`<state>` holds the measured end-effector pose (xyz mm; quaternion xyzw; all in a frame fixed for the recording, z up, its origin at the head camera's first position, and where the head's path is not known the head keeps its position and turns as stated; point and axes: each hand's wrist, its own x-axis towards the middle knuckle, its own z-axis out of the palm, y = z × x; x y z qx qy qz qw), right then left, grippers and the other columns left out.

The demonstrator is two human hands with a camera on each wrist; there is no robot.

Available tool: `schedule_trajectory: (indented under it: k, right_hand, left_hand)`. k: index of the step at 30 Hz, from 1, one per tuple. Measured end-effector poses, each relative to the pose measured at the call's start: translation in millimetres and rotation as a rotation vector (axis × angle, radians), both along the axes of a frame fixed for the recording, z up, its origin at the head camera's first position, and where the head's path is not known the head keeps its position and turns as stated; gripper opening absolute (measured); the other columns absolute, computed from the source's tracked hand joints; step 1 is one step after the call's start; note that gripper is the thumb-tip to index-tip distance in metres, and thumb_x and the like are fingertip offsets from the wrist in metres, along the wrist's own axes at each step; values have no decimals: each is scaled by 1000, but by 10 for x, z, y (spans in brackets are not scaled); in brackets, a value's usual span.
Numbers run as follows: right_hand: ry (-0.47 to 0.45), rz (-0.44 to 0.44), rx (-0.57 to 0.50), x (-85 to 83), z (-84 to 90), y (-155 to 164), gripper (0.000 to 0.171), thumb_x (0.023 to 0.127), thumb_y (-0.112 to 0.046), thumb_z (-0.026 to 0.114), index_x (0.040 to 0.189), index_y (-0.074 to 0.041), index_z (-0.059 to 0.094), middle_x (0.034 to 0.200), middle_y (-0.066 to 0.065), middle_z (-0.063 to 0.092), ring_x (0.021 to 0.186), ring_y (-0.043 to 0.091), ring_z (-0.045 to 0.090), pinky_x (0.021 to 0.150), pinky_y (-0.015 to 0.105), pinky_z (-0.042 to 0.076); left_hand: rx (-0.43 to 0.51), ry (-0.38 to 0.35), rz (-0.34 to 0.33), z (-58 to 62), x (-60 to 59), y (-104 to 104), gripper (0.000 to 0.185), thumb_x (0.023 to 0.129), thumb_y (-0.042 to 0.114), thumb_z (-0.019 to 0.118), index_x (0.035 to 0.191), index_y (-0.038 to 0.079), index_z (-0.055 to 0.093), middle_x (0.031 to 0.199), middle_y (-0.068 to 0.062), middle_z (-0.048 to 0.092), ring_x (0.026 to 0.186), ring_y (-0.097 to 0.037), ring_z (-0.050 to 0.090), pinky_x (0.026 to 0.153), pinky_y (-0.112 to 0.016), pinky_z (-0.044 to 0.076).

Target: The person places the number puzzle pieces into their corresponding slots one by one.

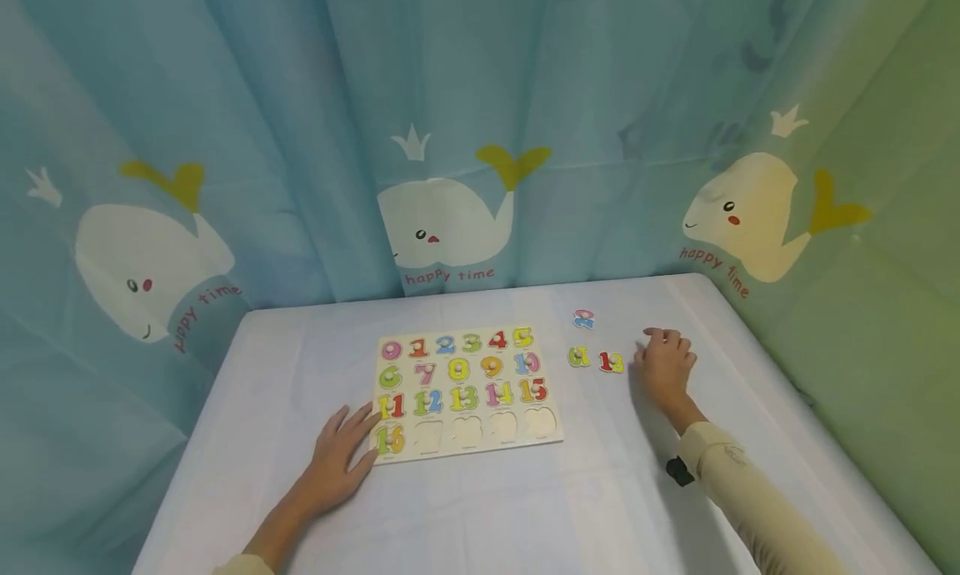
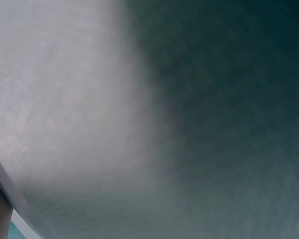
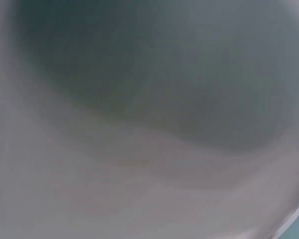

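Here, a person sits at a table (image 1: 480,517) covered in a pale cloth, with a wooden number puzzle board (image 1: 467,394) lying flat in the middle of it. The left hand (image 1: 339,458) rests palm down on the cloth, fingers straight and spread, its fingertips touching the board's near left corner beside the piece marked 16; it holds nothing. The right hand (image 1: 664,365) lies on the table well to the right of the board, its fingers loosely curled with the knuckles up; whether anything sits beneath them cannot be told. Just left of that hand lies a loose red and yellow two-digit number piece (image 1: 611,362), close to the fingers but not clearly touched. Beside it, further left, lies a loose green number piece (image 1: 578,357), and a little beyond these two, toward the back of the table, a loose blue and pink number piece (image 1: 583,318). The board's top three rows are filled with coloured numbers, while the bottom row holds only the 16, with four bare cut-outs (image 1: 486,426) to its right. Behind the table hangs a blue curtain (image 1: 450,142) printed with white whales. Both wrist views show only a grey blur.
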<state>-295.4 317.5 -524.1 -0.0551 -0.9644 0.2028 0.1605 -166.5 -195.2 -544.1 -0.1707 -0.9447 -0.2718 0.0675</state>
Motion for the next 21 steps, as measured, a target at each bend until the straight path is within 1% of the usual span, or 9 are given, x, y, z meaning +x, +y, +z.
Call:
schedule_trajectory:
  k: [2,4,6,8,10,12,16,21]
  right_hand:
    - [-52,-48,20,6,14,137,34,87,-1,54,118,11,48,115,33,41,105,51,36,81,61,30]
    - [-82,-55,15,22,21,273,31,88,-1,51,116,13,49,114,35,42,102,52,38,78,62,33]
    - [-64,-31,-23,39,11,410,28,89,1,47,113,15,50,110,36,46,96,53,43,76,62,36]
    - [-33,23,-73,29,0,503,27,89,2,46,111,16,51,103,35,50,91,50,47,74,59,39]
    - [5,75,-122,17,-19,583,27,89,3,48,112,17,51,100,34,54,90,48,51,75,56,41]
    - [27,105,-155,14,-37,641,28,89,4,52,114,17,50,97,32,56,91,46,54,76,54,44]
    - [54,102,-188,7,-81,703,29,89,3,58,116,13,51,96,29,60,88,43,59,73,50,47]
    - [87,79,-218,14,-107,707,32,89,-1,61,117,12,52,94,27,62,83,39,58,70,45,44]
  left_hand:
    - [2,-10,2,-3,-3,0,51,87,17,60,135,7,50,144,-15,40,134,-42,20,104,-63,12]
    - [8,-8,1,-1,-4,1,51,86,17,60,135,6,50,144,-16,40,134,-43,20,104,-63,12]
    - [16,-2,-3,1,-11,7,50,86,16,60,135,6,51,143,-16,40,133,-43,20,104,-64,12]
    - [20,9,-1,0,2,6,50,86,16,60,134,6,51,143,-16,41,133,-44,20,103,-64,12]
    - [20,21,0,-1,8,10,50,86,17,61,134,6,51,143,-16,41,133,-44,21,102,-65,13]
    - [20,33,-3,-2,10,12,49,86,16,61,133,6,52,142,-16,42,132,-44,22,102,-65,14]
    - [27,46,-5,-6,16,16,49,86,16,62,133,6,53,141,-16,43,131,-45,23,101,-66,14]
    - [35,53,-4,-21,11,8,49,86,16,62,133,6,53,142,-16,43,131,-45,24,102,-65,14]
